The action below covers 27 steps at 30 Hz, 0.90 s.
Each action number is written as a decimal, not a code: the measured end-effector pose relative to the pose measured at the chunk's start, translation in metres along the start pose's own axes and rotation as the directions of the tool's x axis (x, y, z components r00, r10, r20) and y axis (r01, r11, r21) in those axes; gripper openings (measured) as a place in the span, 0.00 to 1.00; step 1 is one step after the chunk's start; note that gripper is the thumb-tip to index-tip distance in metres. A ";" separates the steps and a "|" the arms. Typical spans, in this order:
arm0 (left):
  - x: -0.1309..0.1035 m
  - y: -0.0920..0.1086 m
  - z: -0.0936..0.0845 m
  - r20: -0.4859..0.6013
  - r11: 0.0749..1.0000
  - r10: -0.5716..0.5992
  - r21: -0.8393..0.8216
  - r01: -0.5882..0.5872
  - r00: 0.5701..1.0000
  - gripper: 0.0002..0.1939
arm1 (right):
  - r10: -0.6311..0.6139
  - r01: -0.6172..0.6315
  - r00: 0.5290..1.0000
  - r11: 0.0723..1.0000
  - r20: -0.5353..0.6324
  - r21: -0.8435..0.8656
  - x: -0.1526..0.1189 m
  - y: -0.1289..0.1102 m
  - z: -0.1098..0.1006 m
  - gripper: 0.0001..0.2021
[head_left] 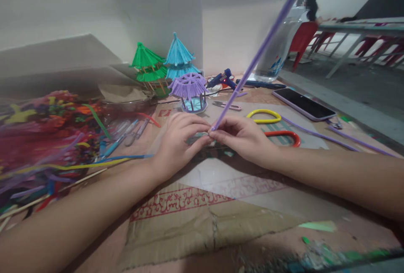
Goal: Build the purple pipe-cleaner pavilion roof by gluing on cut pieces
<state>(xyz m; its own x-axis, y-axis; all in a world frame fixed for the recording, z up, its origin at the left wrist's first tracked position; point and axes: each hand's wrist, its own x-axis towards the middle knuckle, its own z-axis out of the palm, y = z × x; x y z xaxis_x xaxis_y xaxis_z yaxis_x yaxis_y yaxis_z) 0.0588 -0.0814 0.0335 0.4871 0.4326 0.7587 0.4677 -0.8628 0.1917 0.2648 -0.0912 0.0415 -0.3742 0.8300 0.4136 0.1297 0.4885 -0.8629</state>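
A long purple pipe cleaner slants up to the right from the fingertips of both hands. Its lower end is pinched between the thumb and fingers of my right hand. My left hand meets it there, thumb and fingertips closed on the same end. What exactly the fingertips cover is hidden. Just behind the hands stands a small purple-roofed pavilion on a pale blue base. Behind it are a light blue tiered roof and a green one.
Scissors with a yellow handle and red handle lie right of my hands, near a phone. A blue glue gun and small snips lie behind. Colourful pipe cleaners heap at left. Cardboard covers the table front.
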 end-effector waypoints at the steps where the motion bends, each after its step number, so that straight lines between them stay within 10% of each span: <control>1: 0.000 0.000 0.000 -0.002 1.000 0.001 0.003 -0.001 1.000 0.05 | -0.012 0.012 1.000 1.000 0.003 -0.007 0.000 0.000 0.000 0.13; 27: -0.002 -0.005 0.007 0.116 0.977 -0.086 -0.183 0.106 0.990 0.08 | 0.210 -0.210 0.978 0.971 0.013 0.113 0.011 0.000 -0.006 0.16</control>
<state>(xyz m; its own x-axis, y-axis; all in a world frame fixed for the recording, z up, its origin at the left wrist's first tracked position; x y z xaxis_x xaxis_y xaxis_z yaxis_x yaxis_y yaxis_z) 0.0606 -0.0762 0.0265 0.5272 0.5322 0.6625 0.3736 -0.8454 0.3818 0.2663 -0.0799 0.0479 -0.3509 0.9104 0.2190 0.1009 0.2693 -0.9577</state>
